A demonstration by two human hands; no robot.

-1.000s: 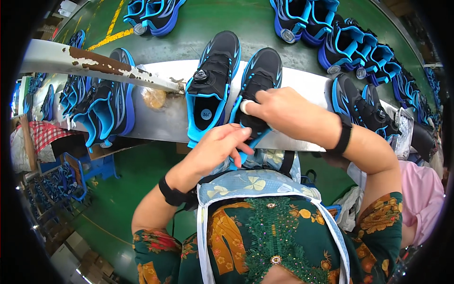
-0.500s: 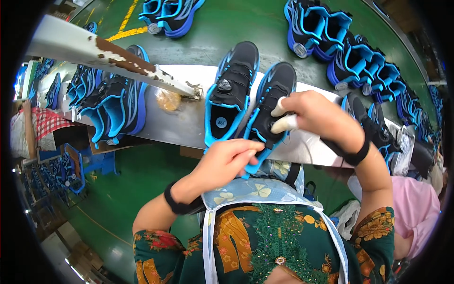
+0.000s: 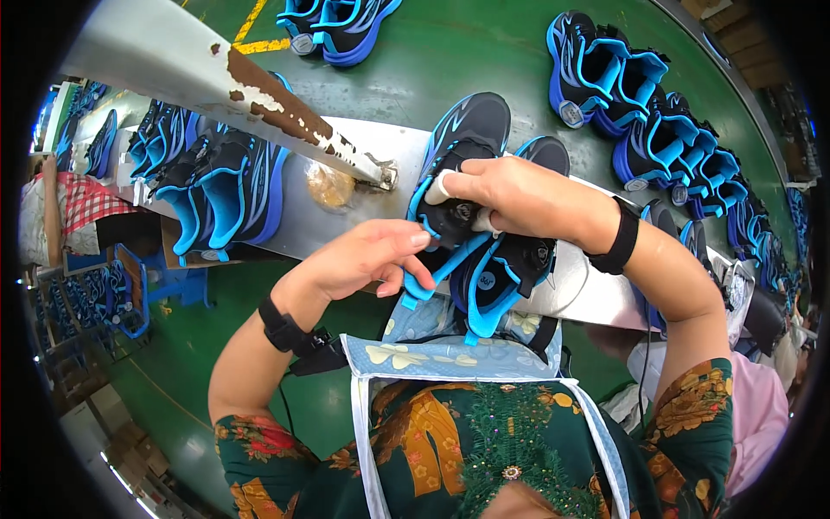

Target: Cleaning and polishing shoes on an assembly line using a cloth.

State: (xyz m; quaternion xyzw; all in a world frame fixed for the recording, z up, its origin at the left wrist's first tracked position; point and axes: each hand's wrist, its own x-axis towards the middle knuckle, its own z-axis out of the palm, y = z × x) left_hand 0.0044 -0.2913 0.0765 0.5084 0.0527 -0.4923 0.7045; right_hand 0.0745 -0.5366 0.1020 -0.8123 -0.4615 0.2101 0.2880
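Note:
A black sneaker (image 3: 481,119) with bright blue lining stands toe-away on the bench before me. My right hand (image 3: 540,201), white covers on its thumb and forefinger, reaches across it, the digits closed on either side of its round lacing dial (image 3: 463,213). My left hand (image 3: 367,257) is at the heel collar, its fingers apart and curved, the fingertips by the blue edge; whether they touch it I cannot tell. To the right is the matching sneaker (image 3: 545,156), its heel toward me, partly hidden under my right hand and wrist.
A chipped white metal post (image 3: 259,95) slants down to the bench (image 3: 290,233) on the left, beside a yellowish wrapped lump (image 3: 330,186). Sneakers stand at the bench's left (image 3: 233,186) and in a row at the right (image 3: 666,143). A person in pink (image 3: 761,415) is at my right.
My right hand has moved left from the right sneaker to the left one. My left hand has opened its pinch and shifted left and down. The view has shifted slightly.

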